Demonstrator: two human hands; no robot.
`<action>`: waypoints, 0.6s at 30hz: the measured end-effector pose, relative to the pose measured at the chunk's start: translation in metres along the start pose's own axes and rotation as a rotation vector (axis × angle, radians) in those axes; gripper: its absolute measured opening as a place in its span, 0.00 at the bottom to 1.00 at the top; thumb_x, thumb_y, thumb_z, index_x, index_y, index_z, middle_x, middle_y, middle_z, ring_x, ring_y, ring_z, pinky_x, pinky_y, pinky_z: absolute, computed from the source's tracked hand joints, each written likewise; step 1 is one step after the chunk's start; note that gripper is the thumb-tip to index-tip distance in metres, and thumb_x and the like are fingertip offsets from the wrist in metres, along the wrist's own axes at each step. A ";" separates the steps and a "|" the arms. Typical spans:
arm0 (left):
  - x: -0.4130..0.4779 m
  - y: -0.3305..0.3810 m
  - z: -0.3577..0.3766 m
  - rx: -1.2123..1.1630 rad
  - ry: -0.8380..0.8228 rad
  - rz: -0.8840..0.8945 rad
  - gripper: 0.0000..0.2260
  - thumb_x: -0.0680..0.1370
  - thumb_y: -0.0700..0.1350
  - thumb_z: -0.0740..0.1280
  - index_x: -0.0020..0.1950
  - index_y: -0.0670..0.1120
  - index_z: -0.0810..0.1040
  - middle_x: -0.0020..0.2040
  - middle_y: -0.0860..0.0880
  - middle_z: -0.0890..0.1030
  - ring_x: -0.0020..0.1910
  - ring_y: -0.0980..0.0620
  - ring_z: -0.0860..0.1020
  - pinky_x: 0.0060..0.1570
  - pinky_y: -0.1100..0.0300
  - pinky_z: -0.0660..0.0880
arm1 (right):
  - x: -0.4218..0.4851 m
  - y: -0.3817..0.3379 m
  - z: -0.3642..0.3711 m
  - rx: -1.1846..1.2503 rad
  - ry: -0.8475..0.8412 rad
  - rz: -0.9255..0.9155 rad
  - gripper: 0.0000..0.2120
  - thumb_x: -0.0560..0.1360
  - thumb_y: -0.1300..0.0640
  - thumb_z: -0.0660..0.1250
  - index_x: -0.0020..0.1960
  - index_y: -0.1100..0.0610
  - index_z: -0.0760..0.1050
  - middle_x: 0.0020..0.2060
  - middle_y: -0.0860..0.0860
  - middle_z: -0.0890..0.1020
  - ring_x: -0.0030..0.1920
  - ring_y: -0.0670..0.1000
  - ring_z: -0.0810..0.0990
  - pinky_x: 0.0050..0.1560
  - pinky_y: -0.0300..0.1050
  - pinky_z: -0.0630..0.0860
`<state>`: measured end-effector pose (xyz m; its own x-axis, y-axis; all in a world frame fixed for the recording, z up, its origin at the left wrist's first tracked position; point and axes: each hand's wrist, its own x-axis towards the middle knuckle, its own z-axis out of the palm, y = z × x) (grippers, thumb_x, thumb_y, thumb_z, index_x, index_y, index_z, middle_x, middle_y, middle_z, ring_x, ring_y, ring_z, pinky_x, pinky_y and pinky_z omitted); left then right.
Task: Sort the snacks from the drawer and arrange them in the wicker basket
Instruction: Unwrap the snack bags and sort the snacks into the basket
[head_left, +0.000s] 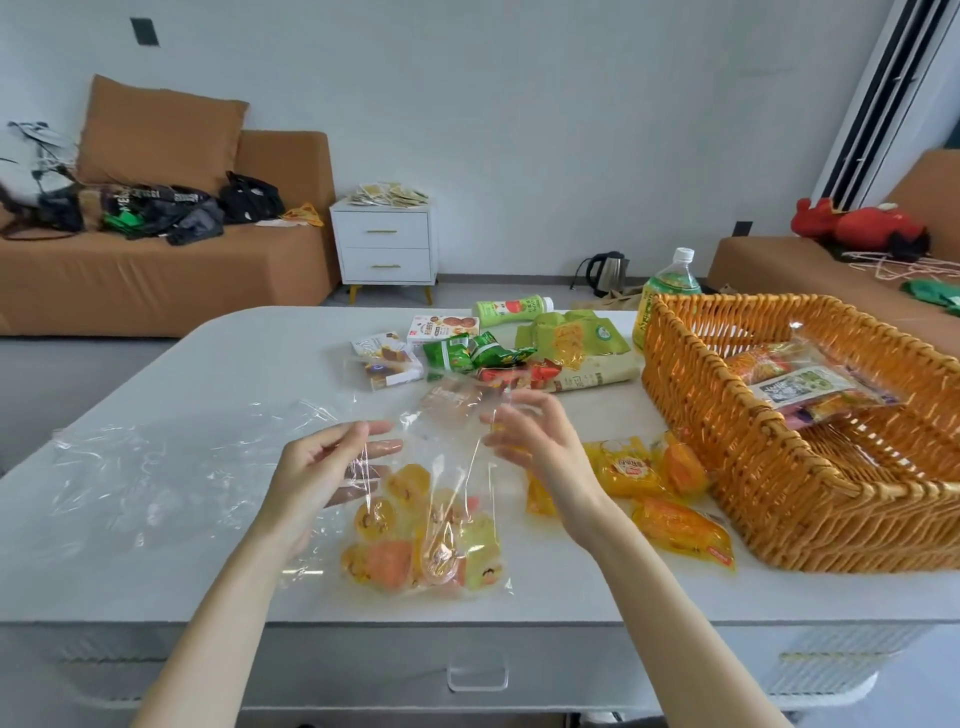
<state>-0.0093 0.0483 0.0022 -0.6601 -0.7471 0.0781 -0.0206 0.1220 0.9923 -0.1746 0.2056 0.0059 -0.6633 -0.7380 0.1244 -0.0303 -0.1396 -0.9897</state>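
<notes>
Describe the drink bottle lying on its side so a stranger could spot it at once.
Find the orange wicker basket on the right of the white table. A green bottle stands upright at its far left corner; left of that, along the table's far edge, is the lying bottle. It alone lies on its side, pale green, white cap pointing right.

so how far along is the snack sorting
Early. One bagged batch already lies in the wicker basket. The left hand and right hand hold the clear bag of jelly cups. Left: yellow packets, green packets and boxes on the table.
</notes>
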 end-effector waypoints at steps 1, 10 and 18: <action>-0.001 -0.001 -0.001 0.013 0.007 -0.011 0.11 0.80 0.48 0.61 0.54 0.47 0.82 0.48 0.50 0.85 0.45 0.48 0.84 0.41 0.60 0.81 | 0.001 0.004 0.002 -0.048 -0.006 0.015 0.15 0.75 0.50 0.69 0.58 0.54 0.71 0.49 0.53 0.84 0.45 0.50 0.83 0.53 0.45 0.79; 0.008 -0.002 -0.017 -0.126 0.214 0.078 0.15 0.81 0.53 0.59 0.52 0.44 0.79 0.49 0.50 0.85 0.48 0.50 0.84 0.49 0.58 0.80 | 0.008 0.019 0.015 -0.344 0.076 -0.160 0.10 0.82 0.61 0.59 0.60 0.51 0.73 0.48 0.46 0.85 0.45 0.42 0.83 0.51 0.42 0.80; 0.025 -0.015 -0.010 0.034 -0.124 -0.002 0.57 0.51 0.76 0.70 0.75 0.54 0.61 0.66 0.61 0.72 0.63 0.64 0.72 0.57 0.66 0.68 | 0.003 -0.003 0.006 -0.129 -0.236 -0.079 0.10 0.83 0.64 0.53 0.64 0.59 0.64 0.56 0.50 0.83 0.55 0.51 0.82 0.60 0.42 0.76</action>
<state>-0.0178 0.0215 -0.0094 -0.7480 -0.6609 0.0611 -0.0466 0.1441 0.9885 -0.1723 0.1994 0.0093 -0.4627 -0.8638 0.1994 -0.1796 -0.1290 -0.9753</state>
